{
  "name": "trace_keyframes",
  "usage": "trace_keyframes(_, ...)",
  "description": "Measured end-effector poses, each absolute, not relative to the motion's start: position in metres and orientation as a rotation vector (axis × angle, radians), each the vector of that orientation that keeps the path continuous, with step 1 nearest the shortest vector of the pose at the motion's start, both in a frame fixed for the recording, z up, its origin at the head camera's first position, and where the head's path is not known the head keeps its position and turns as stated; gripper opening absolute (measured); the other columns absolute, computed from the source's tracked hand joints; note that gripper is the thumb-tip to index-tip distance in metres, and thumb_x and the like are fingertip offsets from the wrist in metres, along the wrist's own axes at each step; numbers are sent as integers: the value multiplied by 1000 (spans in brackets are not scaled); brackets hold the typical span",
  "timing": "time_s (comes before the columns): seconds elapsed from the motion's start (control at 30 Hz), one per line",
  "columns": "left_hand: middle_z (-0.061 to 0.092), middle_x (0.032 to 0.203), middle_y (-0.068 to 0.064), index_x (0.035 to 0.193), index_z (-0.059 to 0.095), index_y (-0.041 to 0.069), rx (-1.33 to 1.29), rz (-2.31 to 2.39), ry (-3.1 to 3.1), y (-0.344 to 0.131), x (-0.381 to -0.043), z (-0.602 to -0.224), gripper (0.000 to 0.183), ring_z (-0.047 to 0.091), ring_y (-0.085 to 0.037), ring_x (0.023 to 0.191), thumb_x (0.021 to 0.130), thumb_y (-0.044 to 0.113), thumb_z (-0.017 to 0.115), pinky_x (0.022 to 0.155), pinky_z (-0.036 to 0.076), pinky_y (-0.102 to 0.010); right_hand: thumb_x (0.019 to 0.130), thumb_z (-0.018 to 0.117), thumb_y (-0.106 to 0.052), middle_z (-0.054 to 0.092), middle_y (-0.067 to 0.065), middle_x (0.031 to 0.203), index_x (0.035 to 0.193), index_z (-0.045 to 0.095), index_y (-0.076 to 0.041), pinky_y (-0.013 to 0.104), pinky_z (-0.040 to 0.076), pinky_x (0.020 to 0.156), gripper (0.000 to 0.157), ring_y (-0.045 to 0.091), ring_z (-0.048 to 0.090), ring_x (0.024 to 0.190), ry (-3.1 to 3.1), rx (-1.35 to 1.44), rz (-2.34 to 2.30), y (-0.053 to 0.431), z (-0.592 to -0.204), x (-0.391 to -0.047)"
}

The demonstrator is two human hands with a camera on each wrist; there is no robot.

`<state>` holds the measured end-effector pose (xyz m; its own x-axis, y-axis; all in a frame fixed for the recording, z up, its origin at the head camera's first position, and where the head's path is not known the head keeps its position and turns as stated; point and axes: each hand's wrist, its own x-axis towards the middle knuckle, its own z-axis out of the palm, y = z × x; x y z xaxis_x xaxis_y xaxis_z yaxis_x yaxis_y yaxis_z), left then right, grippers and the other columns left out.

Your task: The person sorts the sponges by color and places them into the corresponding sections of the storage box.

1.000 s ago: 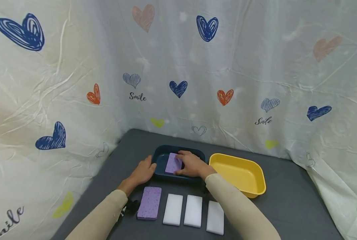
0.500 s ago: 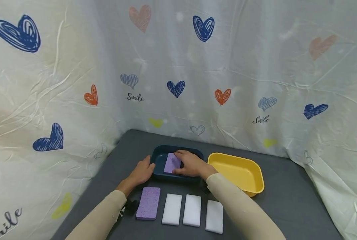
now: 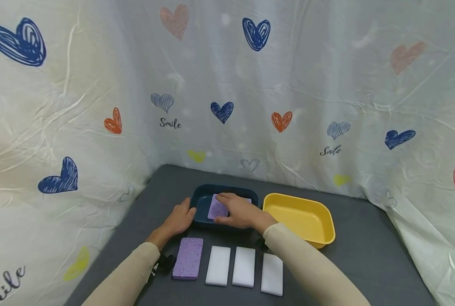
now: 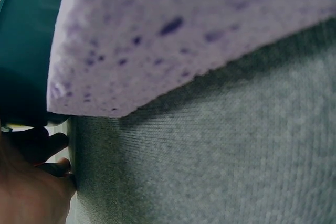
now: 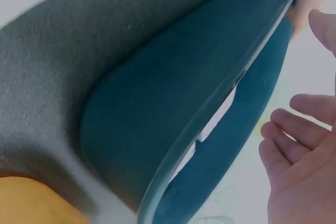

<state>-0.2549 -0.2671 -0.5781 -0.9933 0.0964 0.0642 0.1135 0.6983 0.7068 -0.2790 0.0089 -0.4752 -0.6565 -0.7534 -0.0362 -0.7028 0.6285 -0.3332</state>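
My left hand (image 3: 179,217) holds the left end of the dark blue plastic basin (image 3: 197,221), thumb at the rim and fingers outside. Inside lies a purple speckled sponge (image 3: 217,208); part of another purple sponge (image 3: 248,199) shows past my right hand (image 3: 239,211). That hand hovers over the basin, covering much of the sponges. In the right wrist view its fingers (image 5: 302,129) are spread above the rim, holding nothing. A third purple sponge (image 3: 188,258) lies on the table near my left wrist and fills the top of the left wrist view.
Several flat white sponges line the front; one white sponge (image 3: 217,265) lies beside the purple one. Right of the blue basin stands a yellow basin (image 3: 328,238). Grey cloth (image 3: 365,259) covers the table, and a heart-printed curtain (image 3: 311,76) hangs behind.
My right hand has shifted slightly, its fingers straightening above the sponge in the basin. More of the second sponge shows at its right. The left hand stays at the basin's end.
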Motion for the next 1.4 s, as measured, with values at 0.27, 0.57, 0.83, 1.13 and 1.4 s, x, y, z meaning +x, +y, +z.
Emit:
trace_keyframes(0.27, 59, 149, -34, 152, 46, -9, -252, -1142, -2832, -268, -255, -577, 58, 61, -51, 134, 113, 33, 42, 110, 48, -70, 107, 67, -52, 41, 14, 175, 168, 42, -5, 45, 36, 132, 81, 29, 39, 164, 2635, -1330, -395, 1, -473, -265)
trace_keyframes(0.57, 61, 146, -33, 151, 47, -8, -248, -1112, -2846, -269, -257, -579, 56, 62, -52, 133, 113, 33, 43, 108, 50, -70, 107, 67, -54, 46, 12, 172, 167, 43, -5, 39, 37, 131, 81, 26, 45, 160, 2631, -1460, -295, -8, -470, -245)
trace_keyframes(0.83, 51, 159, -36, 160, 39, -11, -214, -1086, -2886, -276, -273, -603, 67, 52, -55, 144, 113, 37, 42, 116, 44, -71, 106, 67, -56, 50, 10, 169, 166, 46, -5, 36, 36, 131, 82, 24, 48, 157, 2611, -1614, -182, -18, -474, -226)
trace_keyframes(1.13, 35, 169, -40, 165, 25, -16, -184, -1115, -2931, -276, -272, -598, 76, 39, -59, 154, 110, 34, 40, 124, 34, -73, 105, 68, -54, 57, 8, 163, 162, 51, -4, 33, 40, 129, 78, 20, 54, 151, 2569, -1719, -140, -26, -479, -214)
trace_keyframes(1.4, 37, 168, -39, 165, 27, -14, -196, -1133, -2929, -276, -269, -593, 78, 40, -59, 153, 108, 38, 40, 124, 34, -73, 104, 69, -56, 56, 6, 163, 162, 51, -6, 31, 40, 128, 79, 18, 54, 150, 2552, -1711, -143, -29, -486, -207)
